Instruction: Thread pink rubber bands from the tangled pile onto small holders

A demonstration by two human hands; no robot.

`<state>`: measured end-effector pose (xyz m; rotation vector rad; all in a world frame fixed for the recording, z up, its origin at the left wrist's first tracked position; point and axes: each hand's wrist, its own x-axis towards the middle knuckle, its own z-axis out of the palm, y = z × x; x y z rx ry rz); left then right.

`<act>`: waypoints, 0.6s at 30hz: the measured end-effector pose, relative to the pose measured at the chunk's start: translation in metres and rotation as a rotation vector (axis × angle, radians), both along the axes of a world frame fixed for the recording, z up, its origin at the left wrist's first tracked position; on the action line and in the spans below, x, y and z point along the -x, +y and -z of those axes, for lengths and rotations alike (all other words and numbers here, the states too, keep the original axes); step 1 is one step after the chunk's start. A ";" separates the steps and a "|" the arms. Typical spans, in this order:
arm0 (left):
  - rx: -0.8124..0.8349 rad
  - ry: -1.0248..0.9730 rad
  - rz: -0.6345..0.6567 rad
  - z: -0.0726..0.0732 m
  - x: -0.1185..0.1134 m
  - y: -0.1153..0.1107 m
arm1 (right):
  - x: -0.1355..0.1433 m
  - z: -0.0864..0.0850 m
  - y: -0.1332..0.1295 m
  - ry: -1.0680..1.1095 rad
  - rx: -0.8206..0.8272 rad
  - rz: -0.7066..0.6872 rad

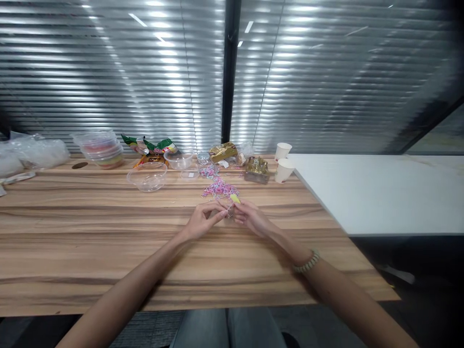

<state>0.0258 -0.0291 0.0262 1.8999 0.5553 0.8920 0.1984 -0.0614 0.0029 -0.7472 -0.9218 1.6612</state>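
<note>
My right hand is closed, thumb and fingers pinching a small flat yellow piece whose kind I cannot tell. Close beside it, my left hand is closed too, thumb and forefinger meeting at a thin pale strand between the two hands. Just beyond the fingertips lies a loose pile of small pink, purple and pale blue strands, looking like thin bands. A smaller heap of the same kind sits behind it. Fine detail at the fingertips is too small to make out.
Clear plastic bowls stand left of the pile, with stacked tubs and green snack packets farther back. Gold-wrapped packs and paper cups are at the right. A white surface adjoins the wooden table.
</note>
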 end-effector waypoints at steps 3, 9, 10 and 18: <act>0.210 -0.001 0.031 0.008 -0.001 0.005 | 0.004 0.004 -0.001 -0.094 -0.067 0.034; 0.611 -0.088 -0.008 0.027 -0.007 0.014 | 0.003 0.010 -0.008 -0.788 -0.519 0.111; 0.654 -0.103 -0.022 0.028 -0.008 0.015 | 0.002 0.010 -0.009 -0.912 -0.626 0.115; 0.236 -0.022 -0.132 0.022 -0.008 0.007 | -0.004 0.018 -0.003 -1.397 -0.889 0.087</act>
